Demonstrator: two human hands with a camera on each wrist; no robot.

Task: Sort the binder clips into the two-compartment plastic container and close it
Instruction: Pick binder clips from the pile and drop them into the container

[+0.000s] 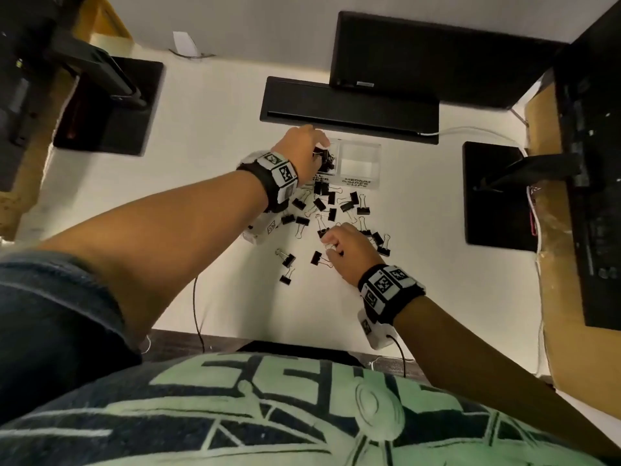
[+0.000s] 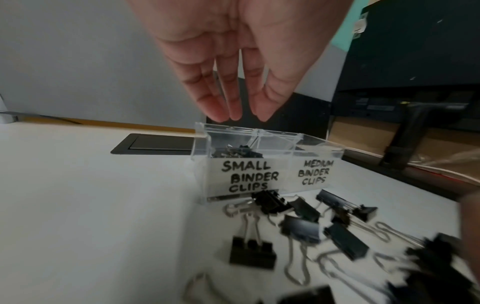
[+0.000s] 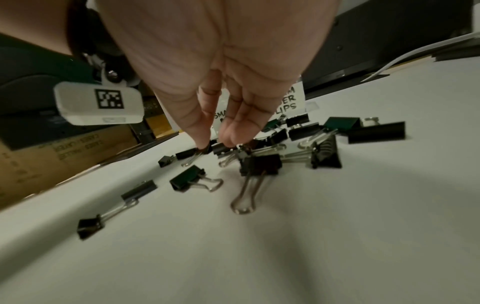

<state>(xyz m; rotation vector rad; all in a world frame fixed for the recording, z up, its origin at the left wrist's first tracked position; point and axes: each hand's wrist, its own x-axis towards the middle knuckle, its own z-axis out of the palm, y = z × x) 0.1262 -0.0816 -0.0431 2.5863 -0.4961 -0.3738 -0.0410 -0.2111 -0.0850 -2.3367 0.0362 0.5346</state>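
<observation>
A clear two-compartment container (image 1: 379, 148) stands open on the white desk, labelled "SMALL BINDER CLIPS" (image 2: 249, 176) and "MEDIUM BINDER CLIPS" (image 2: 314, 172). Several black clips (image 2: 233, 150) lie in the small side; no clips show in the medium side (image 1: 361, 159). My left hand (image 1: 311, 148) hovers over the small side, its fingers (image 2: 233, 107) straight, pointing down and holding nothing. Several loose black binder clips (image 1: 331, 213) are scattered in front of the container. My right hand (image 1: 336, 245) reaches into this pile, thumb and fingertips (image 3: 231, 137) pinching a small clip (image 3: 221, 148) on the desk.
A black cable hatch (image 1: 349, 109) lies just behind the container, with a monitor (image 1: 437, 58) beyond it. Black monitor bases stand at the left (image 1: 111, 105) and right (image 1: 497, 196). A thin cable (image 1: 196, 307) runs to the desk's near edge. Cardboard (image 1: 564, 314) borders the right side.
</observation>
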